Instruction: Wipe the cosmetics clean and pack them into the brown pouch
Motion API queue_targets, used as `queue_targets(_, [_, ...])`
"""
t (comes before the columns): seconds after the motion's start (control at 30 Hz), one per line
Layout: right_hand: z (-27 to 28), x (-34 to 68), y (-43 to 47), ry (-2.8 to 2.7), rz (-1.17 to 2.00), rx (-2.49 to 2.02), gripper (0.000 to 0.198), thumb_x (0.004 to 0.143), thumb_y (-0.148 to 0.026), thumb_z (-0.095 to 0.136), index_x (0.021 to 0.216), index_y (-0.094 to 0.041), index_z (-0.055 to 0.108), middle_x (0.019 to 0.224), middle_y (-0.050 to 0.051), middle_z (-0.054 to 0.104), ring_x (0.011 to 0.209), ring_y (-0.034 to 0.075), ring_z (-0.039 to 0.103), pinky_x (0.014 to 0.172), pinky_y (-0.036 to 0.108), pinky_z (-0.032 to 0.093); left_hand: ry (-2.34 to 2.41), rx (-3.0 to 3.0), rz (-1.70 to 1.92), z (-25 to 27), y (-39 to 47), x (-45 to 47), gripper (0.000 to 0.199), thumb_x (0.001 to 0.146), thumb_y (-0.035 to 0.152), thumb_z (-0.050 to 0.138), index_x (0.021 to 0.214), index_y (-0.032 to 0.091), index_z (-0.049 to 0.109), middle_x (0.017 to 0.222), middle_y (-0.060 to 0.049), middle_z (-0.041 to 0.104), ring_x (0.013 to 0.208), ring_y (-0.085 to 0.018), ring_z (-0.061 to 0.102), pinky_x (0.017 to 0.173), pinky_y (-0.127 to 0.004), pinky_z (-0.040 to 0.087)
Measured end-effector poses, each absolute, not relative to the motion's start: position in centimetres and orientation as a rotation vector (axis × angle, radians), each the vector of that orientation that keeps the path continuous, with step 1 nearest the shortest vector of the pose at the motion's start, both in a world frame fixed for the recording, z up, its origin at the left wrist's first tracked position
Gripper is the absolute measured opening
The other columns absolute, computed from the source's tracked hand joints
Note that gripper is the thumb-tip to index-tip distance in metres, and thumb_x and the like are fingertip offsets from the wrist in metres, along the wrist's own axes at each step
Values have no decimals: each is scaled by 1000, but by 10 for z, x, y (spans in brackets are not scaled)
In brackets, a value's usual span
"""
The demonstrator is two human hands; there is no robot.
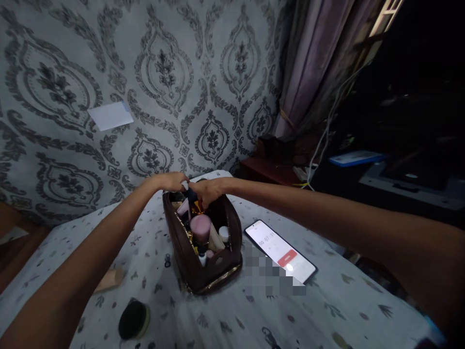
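A dark brown zip bag (pixel 203 281) stands open on the bed, packed with cosmetics. My right hand (pixel 210 190) reaches into its far end, fingers closed around a small amber bottle (pixel 198 207) with a dark top. At the far left rim is my left hand (pixel 171 182), its fingers curled beside the bottle's dark top; what they grip is hidden. Nearer in the bag are a pink-lidded jar (pixel 201 227), a white-capped container (pixel 224 234), a pale tube (pixel 216 239) and a small bottle with a white end (pixel 202 259).
A phone (pixel 279 249) showing a running timer lies right of the bag. Nearer me on the patterned sheet (pixel 203 325) are a round dark-lidded jar (pixel 133 320) and a beige cylinder (pixel 111 279), partly behind my left forearm. Patterned wallpaper (pixel 163 97) rises behind; a curtain (pixel 308 63) hangs at right.
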State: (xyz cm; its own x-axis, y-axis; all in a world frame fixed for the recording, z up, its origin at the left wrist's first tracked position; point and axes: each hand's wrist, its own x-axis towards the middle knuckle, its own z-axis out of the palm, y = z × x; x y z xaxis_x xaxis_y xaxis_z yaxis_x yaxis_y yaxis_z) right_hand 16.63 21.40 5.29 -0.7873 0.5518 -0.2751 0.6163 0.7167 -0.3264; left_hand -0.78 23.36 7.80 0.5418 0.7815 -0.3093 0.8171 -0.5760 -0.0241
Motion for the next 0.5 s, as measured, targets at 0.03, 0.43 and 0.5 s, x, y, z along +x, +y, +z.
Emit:
queue_targets(0.03, [53, 166, 213, 2772, -689, 945, 49, 65, -8, 73, 111, -6, 57, 97, 6, 72, 83, 18, 67, 63, 21, 50, 1391, 2652, -434, 77, 234, -8, 36, 73, 23, 53, 104, 15, 70, 91, -4, 74, 79, -17, 63, 67, -22, 46])
queue_targets(0.43, [62, 171, 187, 2875, -277, 1075, 52, 70, -7, 69, 120, -6, 55, 107, 13, 71, 94, 21, 67, 66, 21, 48, 1434, 2651, -431, 76, 230, -5, 37, 74, 21, 54, 107, 13, 69, 94, -6, 74, 79, -18, 64, 67, -23, 46])
queue_targets(0.5, [62, 170, 188, 2818, -353, 1071, 57, 70, -11, 71, 123, -7, 53, 104, 10, 72, 91, 20, 67, 65, 20, 48, 1437, 2653, -431, 76, 229, -4, 40, 74, 20, 54, 110, 13, 69, 97, -7, 75, 80, -18, 65, 68, -22, 47])
